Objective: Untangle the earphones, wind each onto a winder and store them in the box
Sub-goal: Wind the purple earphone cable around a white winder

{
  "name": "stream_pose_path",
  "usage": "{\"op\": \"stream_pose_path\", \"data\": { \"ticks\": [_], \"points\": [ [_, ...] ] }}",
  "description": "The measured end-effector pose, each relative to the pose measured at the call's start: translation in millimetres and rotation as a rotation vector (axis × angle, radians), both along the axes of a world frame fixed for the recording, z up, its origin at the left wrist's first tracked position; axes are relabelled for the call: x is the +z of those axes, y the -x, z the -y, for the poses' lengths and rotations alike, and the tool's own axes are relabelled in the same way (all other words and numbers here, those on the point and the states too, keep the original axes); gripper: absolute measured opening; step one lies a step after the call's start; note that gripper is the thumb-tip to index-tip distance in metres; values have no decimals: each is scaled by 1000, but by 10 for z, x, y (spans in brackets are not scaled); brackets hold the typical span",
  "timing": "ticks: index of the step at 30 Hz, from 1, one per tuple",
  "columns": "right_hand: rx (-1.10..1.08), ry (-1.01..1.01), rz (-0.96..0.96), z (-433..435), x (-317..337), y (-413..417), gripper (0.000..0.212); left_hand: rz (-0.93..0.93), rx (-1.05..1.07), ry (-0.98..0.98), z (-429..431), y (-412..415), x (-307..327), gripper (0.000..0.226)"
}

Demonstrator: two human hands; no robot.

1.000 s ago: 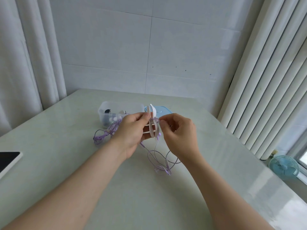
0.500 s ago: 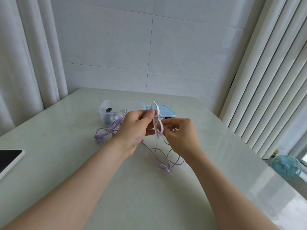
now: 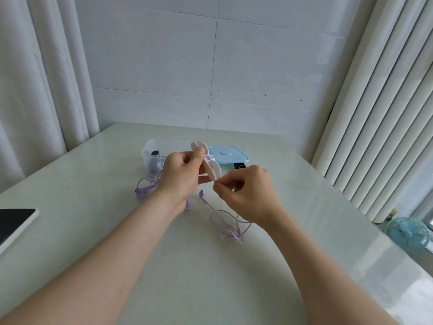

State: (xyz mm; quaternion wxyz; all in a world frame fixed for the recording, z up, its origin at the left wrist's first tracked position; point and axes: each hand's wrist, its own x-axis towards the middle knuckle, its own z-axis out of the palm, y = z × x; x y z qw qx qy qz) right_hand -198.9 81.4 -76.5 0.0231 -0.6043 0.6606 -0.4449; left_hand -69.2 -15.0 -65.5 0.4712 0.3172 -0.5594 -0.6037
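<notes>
Right now the step in hand looks like winding the first purple earphone cable (image 3: pixel 226 221) onto the white winder (image 3: pixel 212 168), held above the middle of the table (image 3: pixel 210 277).

The left hand (image 3: pixel 181 177) grips the winder, thumb pressed on its upper lobe and fingers curled behind. A few purple turns already sit round its narrow waist. The right hand (image 3: pixel 250 195) is closed in a fine pinch, thumb and forefinger holding the thin cable just below the winder's lower lobe. One earbud (image 3: pixel 202 194) dangles between the two hands. The rest of this cable lies in loose loops on the table under the right wrist.

To do it well, I would hold the winder steady and let the right hand carry the cable round the waist. Light, even tension should lay each turn beside the last. The slack ought to be fed a little at a time, since the loops on the table cross one another and could pull into a knot. The hanging earbud may swing into the turns, so it needs watching.

A second purple earphone set (image 3: pixel 146 188) lies bunched beside the clear plastic box (image 3: pixel 150 152) toward the far edge, not yet wound. The blue lid (image 3: pixel 228 155) sits off the box, just to its right. A tablet (image 3: pixel 14 219) rests at the left edge.
</notes>
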Motion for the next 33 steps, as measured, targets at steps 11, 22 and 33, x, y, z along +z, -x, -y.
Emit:
{"op": "stream_pose_path", "data": {
  "ticks": [11,22,33],
  "points": [
    [-84,210,23,24,39,47,18,299,-232,309,-1,29,-126,24],
    [-225,316,-79,65,11,135,12,171,-462,138,-176,106,-70,34],
    [-251,334,-320,119,-66,280,11,567,-260,475,-35,59,-157,22]
  ]
}}
